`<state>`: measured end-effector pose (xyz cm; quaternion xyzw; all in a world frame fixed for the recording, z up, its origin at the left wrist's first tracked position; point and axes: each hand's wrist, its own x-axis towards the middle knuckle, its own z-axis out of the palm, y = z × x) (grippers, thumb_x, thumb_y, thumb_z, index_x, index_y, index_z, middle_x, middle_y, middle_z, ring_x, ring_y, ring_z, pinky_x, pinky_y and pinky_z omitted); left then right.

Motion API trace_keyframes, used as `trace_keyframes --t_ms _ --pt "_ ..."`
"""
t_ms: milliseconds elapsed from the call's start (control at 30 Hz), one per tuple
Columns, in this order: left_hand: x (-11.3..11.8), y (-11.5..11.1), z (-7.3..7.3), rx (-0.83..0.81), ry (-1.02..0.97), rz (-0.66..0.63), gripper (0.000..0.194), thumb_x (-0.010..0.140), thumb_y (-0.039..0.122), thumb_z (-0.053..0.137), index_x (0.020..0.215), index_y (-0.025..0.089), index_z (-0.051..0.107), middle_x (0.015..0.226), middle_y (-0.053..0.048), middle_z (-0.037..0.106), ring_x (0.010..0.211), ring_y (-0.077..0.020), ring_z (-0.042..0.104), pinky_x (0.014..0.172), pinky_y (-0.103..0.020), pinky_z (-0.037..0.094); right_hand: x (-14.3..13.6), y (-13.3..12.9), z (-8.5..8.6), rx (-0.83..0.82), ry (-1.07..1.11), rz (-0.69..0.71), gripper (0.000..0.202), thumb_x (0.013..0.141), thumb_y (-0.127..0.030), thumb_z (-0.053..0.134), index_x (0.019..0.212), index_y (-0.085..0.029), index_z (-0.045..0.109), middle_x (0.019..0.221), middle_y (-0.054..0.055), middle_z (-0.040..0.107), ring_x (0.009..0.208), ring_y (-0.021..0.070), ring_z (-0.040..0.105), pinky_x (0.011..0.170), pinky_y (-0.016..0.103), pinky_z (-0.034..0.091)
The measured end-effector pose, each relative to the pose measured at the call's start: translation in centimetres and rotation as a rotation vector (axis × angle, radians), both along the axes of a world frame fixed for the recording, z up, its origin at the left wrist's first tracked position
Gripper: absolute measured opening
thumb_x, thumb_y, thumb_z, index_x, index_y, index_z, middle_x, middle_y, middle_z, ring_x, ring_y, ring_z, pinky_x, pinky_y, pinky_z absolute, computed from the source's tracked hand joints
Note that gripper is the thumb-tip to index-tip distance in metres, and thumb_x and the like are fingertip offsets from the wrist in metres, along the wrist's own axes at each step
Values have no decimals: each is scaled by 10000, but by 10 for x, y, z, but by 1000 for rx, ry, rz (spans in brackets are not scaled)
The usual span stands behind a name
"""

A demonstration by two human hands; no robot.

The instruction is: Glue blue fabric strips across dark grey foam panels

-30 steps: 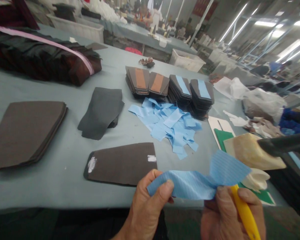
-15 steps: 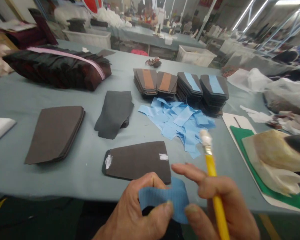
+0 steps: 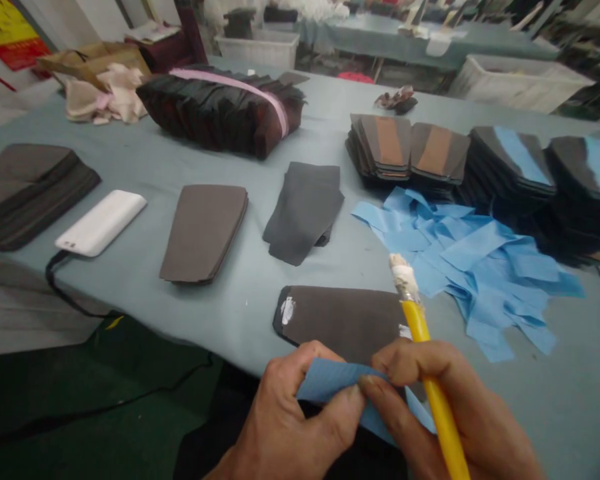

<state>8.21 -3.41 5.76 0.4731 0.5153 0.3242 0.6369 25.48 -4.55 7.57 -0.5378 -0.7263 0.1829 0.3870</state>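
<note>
Between thumb and fingers, my left hand [image 3: 295, 413] pinches a blue fabric strip [image 3: 330, 380] near the table's front edge. My right hand [image 3: 460, 400] has its thumb and forefinger closed on the same strip, close to the left thumb. A yellow-handled brush [image 3: 430, 373] with a whitish tip is also held in that hand, slanting upward. Just beyond my hands lies a dark brown fabric panel [image 3: 340, 317] with a white smear at each end; my right fingers and the brush partly cover its right end. Loose blue strips [image 3: 470, 253] are heaped beyond, to the right.
Stacked panels with orange strips [image 3: 390, 143] and blue strips [image 3: 523, 157] stand at the back right. Brown panels [image 3: 205, 230], grey pieces [image 3: 305, 210] and a white power bank [image 3: 100, 223] with a black cable lie leftward. Behind them is a dark bundle [image 3: 220, 110] tied with pink.
The view has swung left, bringing the power bank and another stack into sight. My right thumb and forefinger, apart before, have closed on the blue strip beside my left thumb.
</note>
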Motion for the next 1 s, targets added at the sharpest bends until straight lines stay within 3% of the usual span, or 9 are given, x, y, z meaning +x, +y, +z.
trace_keyframes --t_ms 133,233,367,600,800,933,1000 --pt "-20 -8 -18 -87 26 128 253 839 435 800 779 217 687 704 3 628 649 -165 582 588 -242 512 -8 10 -10 -48 25 44 137 1042 -262 631 971 -297 519 779 -74 685 590 110 713 551 161 573" --pt "-25 -11 -26 -121 42 143 255 841 440 806 778 218 699 700 1 629 649 -170 586 592 -248 527 -11 14 -16 -102 21 63 132 1039 -264 634 990 -298 517 805 -57 707 617 125 730 546 177 575" --pt "-21 -7 -23 -88 40 141 248 829 409 790 731 213 674 673 9 610 636 -156 566 575 -228 503 -17 17 -17 -101 34 81 159 1030 -183 601 970 -296 508 788 -75 691 621 96 723 602 148 581" --pt "-18 -7 -17 -142 -42 84 260 895 380 723 728 203 631 672 14 585 639 -138 526 591 -215 483 -26 17 -17 -93 47 35 189 1007 -189 626 925 -294 492 770 -94 681 590 70 703 605 111 569" --pt "-22 -1 -19 -190 -98 85 330 913 397 741 701 199 584 654 25 528 635 -123 470 612 -213 472 -34 24 -24 -87 75 26 183 990 -179 633 953 -291 493 804 -75 705 571 85 702 586 148 586" --pt "-23 3 -24 -195 -116 75 319 955 417 693 735 197 625 668 17 571 634 -128 524 597 -210 500 -38 30 -24 -126 30 21 189 1002 -179 630 937 -298 497 813 -75 714 550 83 685 541 151 562" --pt "-25 5 -28 -110 -76 62 280 983 371 640 768 193 657 680 14 622 623 -128 576 585 -205 521 -38 31 -23 -103 -11 -8 201 1013 -180 626 912 -300 501 810 -77 711 568 87 695 539 150 556"
